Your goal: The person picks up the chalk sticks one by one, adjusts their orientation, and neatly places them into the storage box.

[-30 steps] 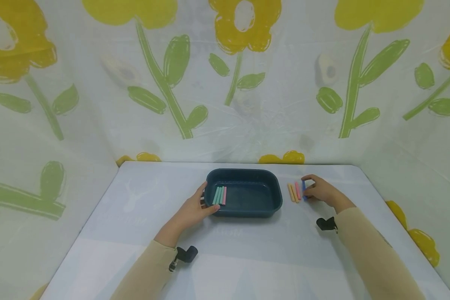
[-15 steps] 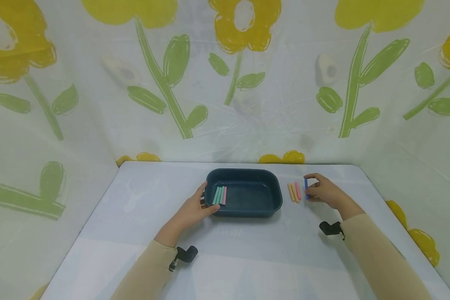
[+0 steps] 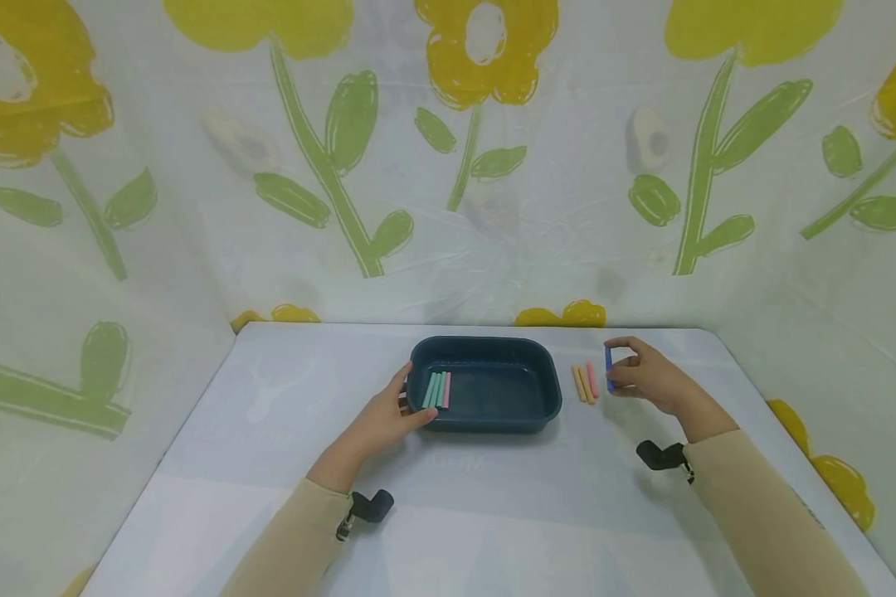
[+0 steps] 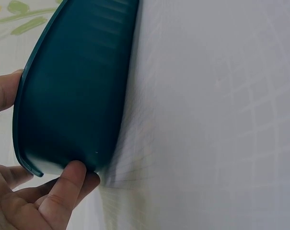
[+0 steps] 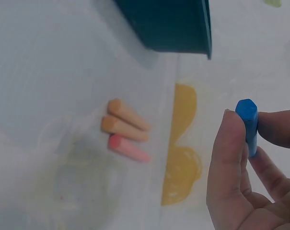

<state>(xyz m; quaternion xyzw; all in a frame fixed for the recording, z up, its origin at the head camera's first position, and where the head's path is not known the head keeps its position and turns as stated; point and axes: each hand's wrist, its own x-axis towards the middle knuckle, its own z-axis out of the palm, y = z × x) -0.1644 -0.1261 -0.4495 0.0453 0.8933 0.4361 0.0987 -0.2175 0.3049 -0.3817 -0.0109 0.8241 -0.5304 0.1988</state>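
My right hand (image 3: 655, 380) pinches a blue chalk stick (image 5: 248, 120) between thumb and fingers, holding it over the table right of the other chalks. Beside it lie two orange chalk sticks (image 3: 585, 385) and a pink chalk stick (image 3: 592, 380). My left hand (image 3: 383, 424) grips the left end of a dark teal rectangular bin (image 3: 508, 398), thumb at the front rim and fingers on the side. In the left wrist view, fingertips (image 4: 74, 172) press the bin's outer wall. Inside at the left, several mint green sticks (image 3: 433, 390) and a pink one (image 3: 447, 390) lie side by side.
A white table (image 3: 448, 514) with faint printing carries everything. Its back edge meets a hanging white cloth (image 3: 567, 207) printed with yellow flowers and green leaves, which also rises at both sides. A small black wrist camera (image 3: 660, 455) sits at each sleeve.
The right hand has lifted the blue chalk from the row, moving it up and slightly right, apart from the pink stick. The left hand and the bin have stayed in place.
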